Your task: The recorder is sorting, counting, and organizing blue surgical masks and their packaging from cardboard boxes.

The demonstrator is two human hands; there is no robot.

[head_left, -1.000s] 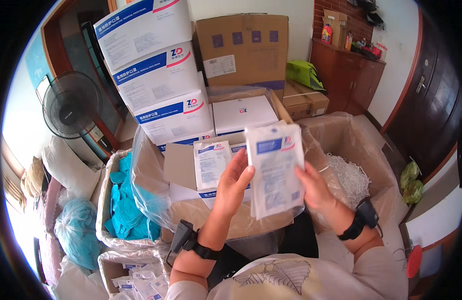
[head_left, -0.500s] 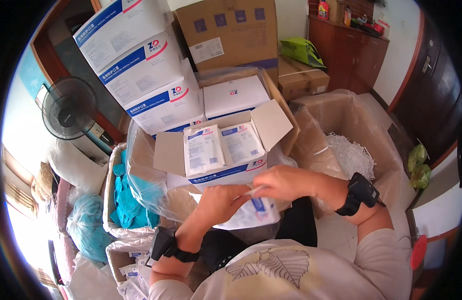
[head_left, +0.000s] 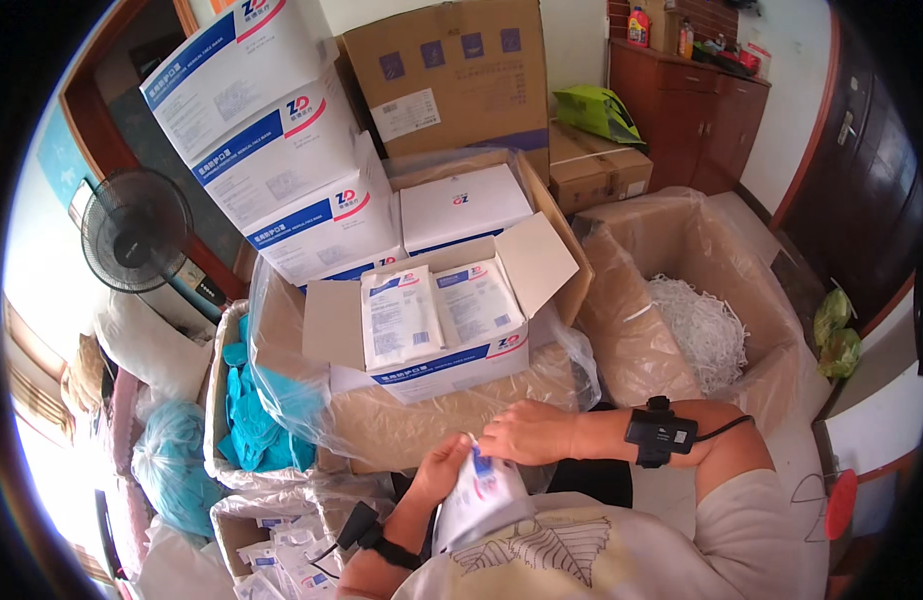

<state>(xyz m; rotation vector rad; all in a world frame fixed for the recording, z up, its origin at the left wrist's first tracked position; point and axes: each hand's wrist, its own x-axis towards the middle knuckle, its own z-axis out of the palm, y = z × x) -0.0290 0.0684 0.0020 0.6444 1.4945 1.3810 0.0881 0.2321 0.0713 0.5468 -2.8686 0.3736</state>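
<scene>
**White Packet (head_left: 493, 497) Gripped at Its Upper End by Left Hand (head_left: 444, 466) and Right Hand (head_left: 524, 432)**

The white packet, printed in blue and red, is positioned directly in front of the wearer's printed shirt (head_left: 556, 550), below the near side of a large brown carton (head_left: 406, 425) lined with clear film. Its upper end is grasped by the left hand between thumb and fingers. The same end is pinched by the fingers of the right hand, just beside the left. Fine detail at the fingertips is blurred; whether a single packet or several are held cannot be told. A black strapped device is worn on each forearm.

An open white carton (head_left: 461, 375) is seated over the lined carton, its side flaps folded outward. Two rows of similar packets, the left row (head_left: 401, 318) and the right row (head_left: 478, 302), are contained in it side by side. A closed white carton (head_left: 466, 210) is located behind it, and a stack of white cartons (head_left: 291, 150) is placed to the left.

White strands (head_left: 696, 330) are held in a lined bin (head_left: 771, 345) at the right. Teal pieces (head_left: 256, 425) are held in a bin at the left; loose packets (head_left: 286, 555) are contained in the box below it.
</scene>
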